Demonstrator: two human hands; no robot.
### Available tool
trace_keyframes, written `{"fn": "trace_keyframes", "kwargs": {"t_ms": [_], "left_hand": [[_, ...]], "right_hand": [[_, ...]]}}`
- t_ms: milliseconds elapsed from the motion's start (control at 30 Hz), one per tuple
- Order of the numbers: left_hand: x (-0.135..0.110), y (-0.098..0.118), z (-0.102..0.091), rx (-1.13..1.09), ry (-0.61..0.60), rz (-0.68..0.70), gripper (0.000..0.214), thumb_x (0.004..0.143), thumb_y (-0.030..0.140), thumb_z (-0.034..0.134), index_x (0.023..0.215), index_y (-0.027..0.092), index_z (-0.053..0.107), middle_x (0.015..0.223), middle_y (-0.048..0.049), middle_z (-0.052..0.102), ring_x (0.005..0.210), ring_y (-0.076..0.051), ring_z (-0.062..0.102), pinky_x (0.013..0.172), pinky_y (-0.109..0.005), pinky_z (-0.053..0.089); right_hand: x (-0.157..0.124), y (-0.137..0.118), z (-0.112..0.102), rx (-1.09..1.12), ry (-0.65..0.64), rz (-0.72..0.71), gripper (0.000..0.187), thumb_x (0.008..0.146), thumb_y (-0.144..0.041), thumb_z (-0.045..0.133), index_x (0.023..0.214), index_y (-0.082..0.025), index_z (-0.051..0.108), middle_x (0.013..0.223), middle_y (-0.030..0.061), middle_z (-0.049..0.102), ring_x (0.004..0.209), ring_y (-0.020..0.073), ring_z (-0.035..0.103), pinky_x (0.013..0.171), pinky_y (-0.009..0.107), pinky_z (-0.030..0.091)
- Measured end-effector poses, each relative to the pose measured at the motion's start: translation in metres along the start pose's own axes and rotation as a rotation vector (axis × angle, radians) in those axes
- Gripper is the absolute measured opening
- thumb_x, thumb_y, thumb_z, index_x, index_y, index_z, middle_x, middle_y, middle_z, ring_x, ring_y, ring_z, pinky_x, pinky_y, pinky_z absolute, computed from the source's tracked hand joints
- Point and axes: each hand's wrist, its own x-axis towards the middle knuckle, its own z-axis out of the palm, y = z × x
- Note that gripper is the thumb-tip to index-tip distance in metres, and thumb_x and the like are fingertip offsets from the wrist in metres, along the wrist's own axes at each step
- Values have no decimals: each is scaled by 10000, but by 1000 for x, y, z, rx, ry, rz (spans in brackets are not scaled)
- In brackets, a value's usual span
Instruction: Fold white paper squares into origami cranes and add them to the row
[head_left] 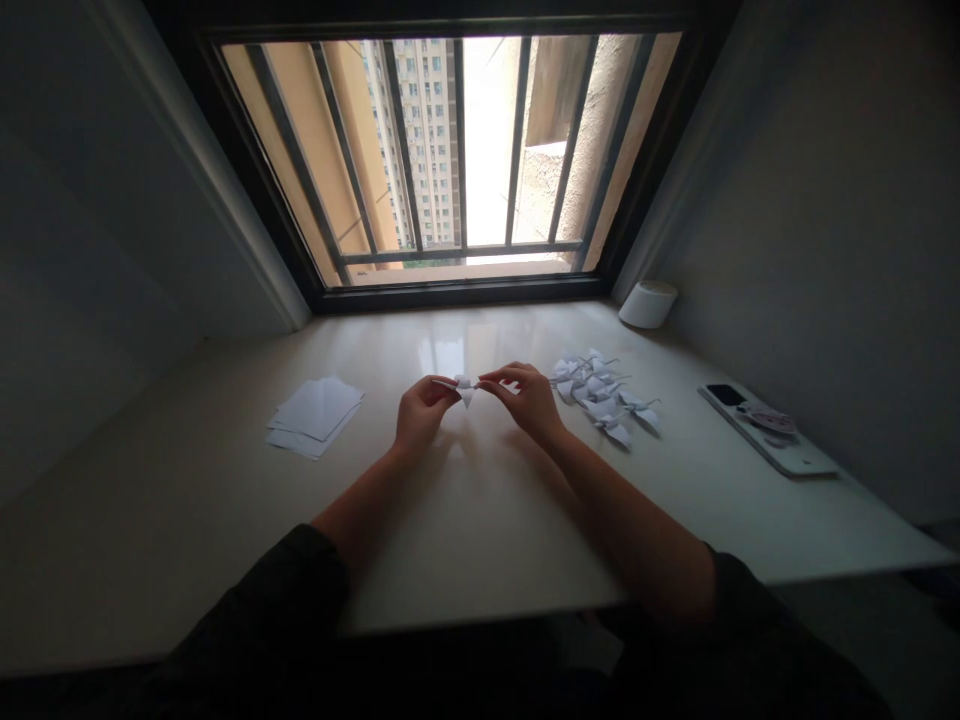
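Note:
Between my two hands, above the middle of the white surface, is a small folded white paper crane (466, 391). My left hand (424, 408) pinches one side of it between thumb and fingers. From the other side, my right hand (525, 396) grips a thin pointed end with thumb and forefinger. Just right of that hand lies a pile of folded white paper cranes (600, 390), some overlapping. Farther left, a loose stack of square white paper sheets (316, 412) lies flat. The finest folds of the held crane are too small to make out.
A phone (765, 430) with a ring-like attachment on its back lies at the right. In the far right corner stands a white cylinder (649, 304). A barred window (461, 290) closes off the back of the ledge (480, 540), and walls flank both sides.

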Motion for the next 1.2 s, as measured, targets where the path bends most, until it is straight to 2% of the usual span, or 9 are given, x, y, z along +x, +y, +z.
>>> {"fn": "trace_keyframes", "kwargs": {"t_ms": [133,233,333,567,767,933,1033,1100,1200], "left_hand": [[0,2,0,42,-4,7,226,668,311,720,825,157,670,905,-82,704,865,-212,647,795,-327,468],[0,3,0,98,31,-22,254,719,393,665,833,167,677,899,-84,706,800,-202,657,714,-299,461],[-1,4,1,100,63,-29,287,714,433,662,820,167,676,869,-86,711,773,-202,664,682,-286,453],[-2,4,3,69,156,-22,264,687,414,687,794,172,682,925,-83,713,758,-195,667,669,-281,456],[-1,-1,0,76,148,-26,277,693,419,678,829,178,692,964,-83,707,783,-193,657,670,-279,453],[-2,0,2,47,131,-42,285,683,422,688,824,174,692,981,-87,702,791,-190,652,711,-295,460],[-3,1,3,29,113,-46,314,656,398,716,871,170,694,957,-89,707,826,-196,648,773,-319,465],[-3,1,3,29,82,-62,345,635,372,738,911,169,693,923,-86,712,846,-197,644,805,-328,463],[-2,-1,2,67,44,-97,330,620,376,747,873,168,702,857,-81,716,804,-194,647,780,-324,472]], "right_hand": [[1,7,2,-37,-31,6,175,746,-409,665,772,-244,717,753,21,681,711,182,550,687,315,414],[2,8,2,-86,-27,-50,154,755,-386,666,756,-238,710,748,23,677,756,195,545,711,319,407],[2,5,0,-156,-16,-98,145,773,-376,655,754,-241,704,771,28,681,799,209,545,747,336,394],[0,0,-1,-234,18,-136,188,802,-408,614,767,-247,703,791,34,687,827,220,546,780,355,369],[-2,1,-1,-243,39,-165,139,793,-372,636,814,-257,711,784,18,689,825,210,528,767,341,363],[-3,-5,-1,-350,10,-186,134,840,-318,584,850,-249,697,819,29,681,853,220,516,771,350,360],[4,-12,-18,-448,-45,-258,116,838,-300,586,823,-252,690,876,27,679,939,232,498,800,358,355],[9,-17,-41,-530,-89,-337,99,825,-306,603,821,-258,690,939,25,675,1045,257,461,838,378,341],[14,-19,-82,-664,-80,-371,100,822,-299,606,828,-260,697,994,31,666,1079,279,443,841,408,329]]}}
